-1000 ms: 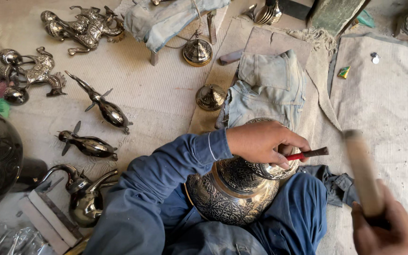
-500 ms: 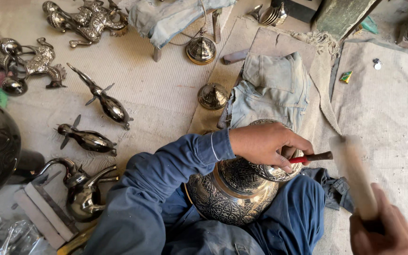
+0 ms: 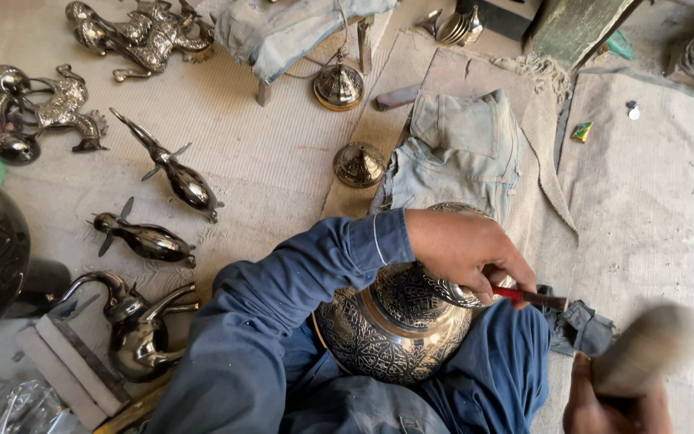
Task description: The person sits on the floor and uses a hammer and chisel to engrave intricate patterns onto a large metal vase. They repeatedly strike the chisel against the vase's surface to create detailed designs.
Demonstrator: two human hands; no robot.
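Brass vase (image 3: 399, 325), densely engraved, shiny, resting on lap

One engraved brass vase (image 3: 395, 329). Two dark metal bird figures (image 3: 174, 173) (image 3: 142, 239). Two small domed brass lids (image 3: 339, 84) (image 3: 360, 164). One spouted metal ewer (image 3: 134, 329). One red-handled chisel (image 3: 528, 296). One blurred mallet (image 3: 644, 350). Two ornate animal figures (image 3: 142, 32) (image 3: 62, 108). Two hands (image 3: 467, 249) (image 3: 612, 406).

Clearance around the engraved vessel (image 3: 399, 325) in the lap

Right: bare mat (image 3: 652, 217), open passage. Far: folded denim (image 3: 459, 149) and two domed lids (image 3: 359, 165) block the way. Left: metal bird figures (image 3: 174, 173), spouted pot (image 3: 134, 329), narrow gaps only.
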